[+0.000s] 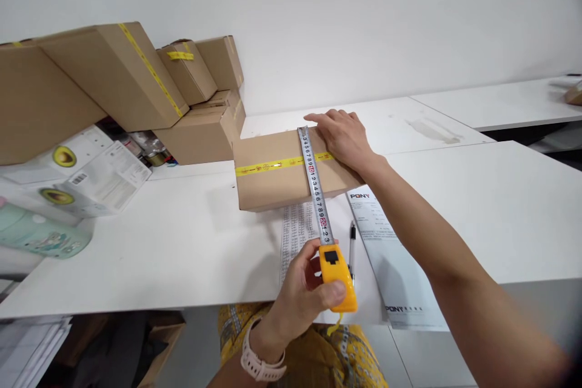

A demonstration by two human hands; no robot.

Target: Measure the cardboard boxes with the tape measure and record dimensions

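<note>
A small cardboard box (273, 177) sealed with yellow tape lies on the white table (173, 242). My left hand (302, 297) is closed round a yellow tape measure case (337, 279) near the table's front edge. Its metal blade (313, 185) runs away from me across the top of the box. My right hand (343, 136) lies flat on the far right part of the box, fingers stretched out, pressing down beside the blade's end. A pale watch sits on my left wrist.
A pile of larger cardboard boxes (113, 79) stands at the back left, with white avocado-print boxes (82, 176) and a mint bottle (40, 233) in front. Printed papers (391, 254) and a pen (352, 242) lie near the box. Another white table (500, 103) stands at the back right.
</note>
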